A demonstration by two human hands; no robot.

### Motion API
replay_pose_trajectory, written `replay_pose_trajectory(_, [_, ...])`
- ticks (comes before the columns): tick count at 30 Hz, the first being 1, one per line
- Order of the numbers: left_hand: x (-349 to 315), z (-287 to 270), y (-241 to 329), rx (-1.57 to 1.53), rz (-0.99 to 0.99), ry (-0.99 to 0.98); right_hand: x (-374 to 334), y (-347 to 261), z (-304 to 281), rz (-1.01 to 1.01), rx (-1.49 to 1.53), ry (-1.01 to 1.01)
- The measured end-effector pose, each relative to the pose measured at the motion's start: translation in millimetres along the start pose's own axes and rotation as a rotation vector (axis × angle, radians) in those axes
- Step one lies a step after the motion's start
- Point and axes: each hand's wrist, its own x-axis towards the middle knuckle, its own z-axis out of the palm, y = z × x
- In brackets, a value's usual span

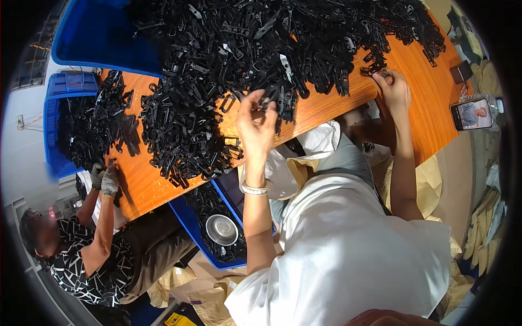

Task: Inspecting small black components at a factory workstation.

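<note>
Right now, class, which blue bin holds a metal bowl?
The blue bin below the orange table, left of the white shirt: a round metal bowl sits on its black parts; the other bins show none.

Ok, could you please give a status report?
Left hand at black parts; right hand at pile edge. Both grips unclear. Pile covers much of table.

Hands [258, 127] at heaped black parts [304, 41]

1 orange wooden table [432, 103], pale left-hand wall [30, 104]
</note>
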Motion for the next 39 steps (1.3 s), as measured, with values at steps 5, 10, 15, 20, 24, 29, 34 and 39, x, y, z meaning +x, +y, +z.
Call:
replay_pose_trajectory(5, [-6.1, 15.3, 1.5, -0.064, -0.023, -0.071, 4.4, 25.2, 4.8, 0.103, 0.629, -0.149])
replay_pose_trajectory(10, [-19.5, 25.4, 9.9, -0.442, -0.164, -0.344, -18.5, 1.7, -22.2, 0.307, 1.156, -0.211])
replay_pose_trajectory(15, [-31.5, 41.1, 28.4, -0.545, -0.189, -0.471, -66.9, -65.9, -41.5, -0.417, 0.941, -0.304])
replay_pose_trajectory(20, [-35.2, 36.7, 31.1, -0.550, -0.149, -0.467, -70.3, -68.2, -34.2, -0.549, 0.863, -0.432])
replay_pose_trajectory(24, [-36.2, 33.5, 29.7, -0.865, -0.384, -0.523, -71.3, -71.1, -36.8, -0.649, 0.832, -0.462])
replay_pose_trajectory(29, [-39.1, 36.1, 20.4, -0.695, -0.320, -0.492, -85.7, -60.0, -30.0, -0.581, 0.912, -0.377])
replay_pose_trajectory(34, [-26.8, 25.9, 6.3, 0.305, 0.119, 0.089, -93.4, -54.8, -22.2, -0.047, 0.999, -0.379])
replay_pose_trajectory(39, [-40.5, 29.2, -6.3, 0.443, 0.235, 0.026, -90.0, -50.1, -4.3, -0.055, 0.999, -0.381])
